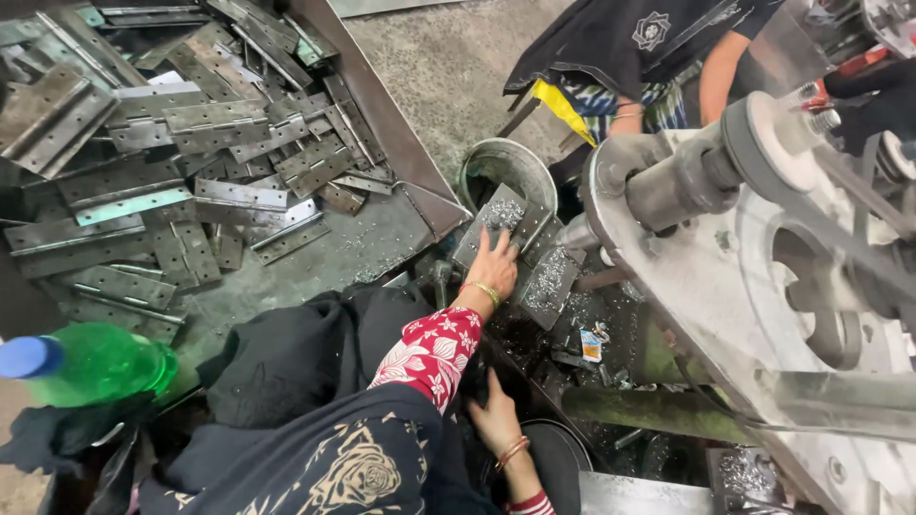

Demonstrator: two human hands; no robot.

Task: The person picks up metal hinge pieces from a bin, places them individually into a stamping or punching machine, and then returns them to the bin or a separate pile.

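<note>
While you are leaning over the machine, your left hand [493, 265] is reaching forward with its fingers spread and lying flat on a hinge plate [506, 221], a grey metal piece dusted with bright shavings that is sitting just beyond your fingertips and partly under them. Just to the right of that hand, a second plate [546, 283] covered in shavings is lying tilted, touching the first. Beyond the hand, a round metal bucket [509, 172] is standing on the floor. Your right hand [494, 412] is hanging lower, close to your body, with its fingers loosely extended and resting against dark cloth; whether it is gripping anything cannot be told. Far to the left of both hands, a tray [382, 105] is holding a heap of loose hinges [215, 124], and a green bottle [95, 362] with a blue cap is lying nearer you on that side. To the right of your left hand, the machine's large grey wheel [811, 267] and shaft [668, 181] are filling the view, and another person [658, 57] is standing beyond it.
</note>
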